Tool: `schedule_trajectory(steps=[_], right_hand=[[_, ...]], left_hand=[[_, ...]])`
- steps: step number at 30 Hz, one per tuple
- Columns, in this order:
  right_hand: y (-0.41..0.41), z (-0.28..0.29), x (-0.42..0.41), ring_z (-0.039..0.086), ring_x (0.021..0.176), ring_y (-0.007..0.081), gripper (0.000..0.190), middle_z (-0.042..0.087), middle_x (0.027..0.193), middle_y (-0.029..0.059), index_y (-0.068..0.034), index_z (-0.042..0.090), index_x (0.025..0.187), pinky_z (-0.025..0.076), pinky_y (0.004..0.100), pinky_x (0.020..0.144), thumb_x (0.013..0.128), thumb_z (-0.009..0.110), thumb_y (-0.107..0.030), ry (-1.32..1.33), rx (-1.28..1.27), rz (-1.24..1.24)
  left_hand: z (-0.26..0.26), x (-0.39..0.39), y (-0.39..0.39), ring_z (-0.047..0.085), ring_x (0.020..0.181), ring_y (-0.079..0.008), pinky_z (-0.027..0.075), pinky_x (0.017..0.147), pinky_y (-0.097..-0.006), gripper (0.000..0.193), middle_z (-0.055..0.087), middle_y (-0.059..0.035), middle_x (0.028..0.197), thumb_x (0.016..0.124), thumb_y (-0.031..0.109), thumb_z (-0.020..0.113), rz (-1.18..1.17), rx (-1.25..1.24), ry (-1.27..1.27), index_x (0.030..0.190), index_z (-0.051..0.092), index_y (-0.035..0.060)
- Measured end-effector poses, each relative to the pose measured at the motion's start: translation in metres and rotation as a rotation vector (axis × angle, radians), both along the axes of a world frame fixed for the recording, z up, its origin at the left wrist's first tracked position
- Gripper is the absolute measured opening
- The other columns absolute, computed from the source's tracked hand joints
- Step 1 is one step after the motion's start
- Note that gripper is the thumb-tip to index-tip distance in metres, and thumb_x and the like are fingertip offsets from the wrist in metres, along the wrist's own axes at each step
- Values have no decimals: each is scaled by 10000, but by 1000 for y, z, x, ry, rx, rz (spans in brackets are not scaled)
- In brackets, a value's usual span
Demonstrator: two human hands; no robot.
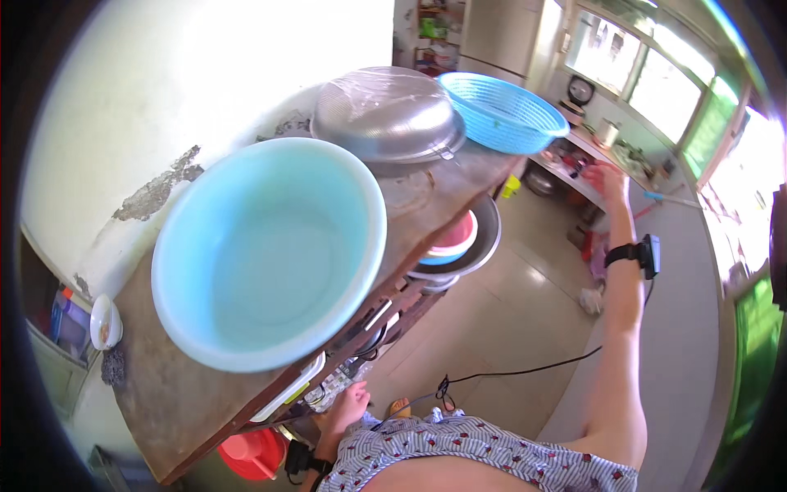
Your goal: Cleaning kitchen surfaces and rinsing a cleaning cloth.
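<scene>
My left hand (350, 404) is low at the wooden table's front edge, its fingers curled; whether it holds anything cannot be told. My right arm reaches far out to the right, and my right hand (607, 179) is raised in front of the far counter, fingers bent, its grip unclear. A large light-blue plastic basin (270, 258) stands on the worn table (184, 406). Behind it a metal mesh colander (387, 117) lies upside down with clear film over it. Beside the colander sits a blue plastic basket (501, 114). Each wrist wears a strapped device.
A white bowl (106, 323) and a steel wool scrubber (113, 368) sit at the table's left end. Nested bowls (454, 240) stand on a lower shelf. A red basin (252, 454) is beneath the table. A black cable (522, 373) runs across to my right arm.
</scene>
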State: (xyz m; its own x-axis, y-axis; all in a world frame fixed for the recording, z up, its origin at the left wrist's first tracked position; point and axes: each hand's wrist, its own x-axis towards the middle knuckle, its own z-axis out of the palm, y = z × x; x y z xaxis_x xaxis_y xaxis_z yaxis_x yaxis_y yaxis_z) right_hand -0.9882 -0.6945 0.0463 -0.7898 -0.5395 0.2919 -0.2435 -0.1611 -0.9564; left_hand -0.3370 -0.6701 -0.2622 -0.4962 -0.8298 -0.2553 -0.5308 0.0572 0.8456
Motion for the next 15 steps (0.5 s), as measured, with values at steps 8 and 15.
schedule_trajectory(steps=[8, 15], right_hand=[[-131, 75, 61, 567, 654, 161, 151, 577, 739, 74, 2, 560, 868, 489, 286, 560, 810, 494, -122, 322, 130, 534], [-217, -38, 154, 559, 677, 176, 163, 572, 763, 88, 8, 555, 882, 480, 295, 582, 805, 504, -127, 563, 94, 947]], left_hand=[[5, -53, 45, 562, 836, -330, 457, 698, -402, 289, 580, -173, 921, 765, 208, 524, 510, -249, -114, 1004, 530, 44], [8, -183, 81, 560, 854, -343, 441, 741, -419, 341, 595, -169, 915, 748, 215, 522, 1047, -94, -256, 1055, 524, 66]])
